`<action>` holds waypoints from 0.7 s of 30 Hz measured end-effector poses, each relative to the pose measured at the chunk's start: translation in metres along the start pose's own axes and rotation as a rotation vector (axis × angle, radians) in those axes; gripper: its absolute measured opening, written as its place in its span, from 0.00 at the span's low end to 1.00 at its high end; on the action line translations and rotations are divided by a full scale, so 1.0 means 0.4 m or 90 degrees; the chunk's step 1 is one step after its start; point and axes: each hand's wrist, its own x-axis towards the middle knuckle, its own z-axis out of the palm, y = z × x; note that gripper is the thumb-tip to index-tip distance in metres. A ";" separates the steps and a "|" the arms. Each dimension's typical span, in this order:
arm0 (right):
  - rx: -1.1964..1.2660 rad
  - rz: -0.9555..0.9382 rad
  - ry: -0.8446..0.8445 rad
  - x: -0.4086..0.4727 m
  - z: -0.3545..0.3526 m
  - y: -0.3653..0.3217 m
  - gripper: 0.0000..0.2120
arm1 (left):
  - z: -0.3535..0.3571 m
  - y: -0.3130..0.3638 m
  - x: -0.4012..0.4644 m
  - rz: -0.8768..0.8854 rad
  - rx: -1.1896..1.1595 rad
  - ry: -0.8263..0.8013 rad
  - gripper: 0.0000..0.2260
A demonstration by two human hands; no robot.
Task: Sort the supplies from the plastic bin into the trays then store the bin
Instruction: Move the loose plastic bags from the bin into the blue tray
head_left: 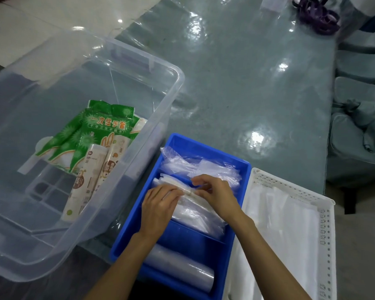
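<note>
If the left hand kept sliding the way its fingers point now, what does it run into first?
The left hand points right along the bundle of clear plastic bags in the blue plastic tray. It would most likely meet the right hand first, whose fingertips pinch the same bundle close by.

We saw a glossy grey-green table (258, 87) bearing a clear plastic bin (169, 105), a blue tray (128, 241), a white perforated tray (327, 234) and purple straps (316, 14).

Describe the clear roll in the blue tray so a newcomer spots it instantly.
Find the blue tray between the clear bin and white basket. The clear roll lies alone in its nearest compartment: a smooth cylinder, while the other compartments hold flat bags.
</note>
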 end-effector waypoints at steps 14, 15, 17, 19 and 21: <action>-0.166 -0.089 0.058 -0.061 0.014 0.077 0.14 | 0.019 0.003 0.044 -0.040 -0.004 -0.063 0.04; -0.157 -0.092 0.080 -0.059 0.016 0.082 0.14 | 0.019 0.001 0.047 -0.045 -0.007 -0.082 0.05; -0.132 -0.096 0.143 -0.057 0.018 0.091 0.13 | 0.015 -0.006 0.046 -0.043 -0.010 -0.109 0.08; -0.160 -0.097 0.202 -0.053 0.023 0.097 0.13 | 0.005 -0.014 0.040 -0.030 -0.006 -0.126 0.10; -0.221 -0.081 0.239 -0.053 0.032 0.096 0.12 | -0.008 -0.025 0.032 -0.020 -0.008 -0.146 0.10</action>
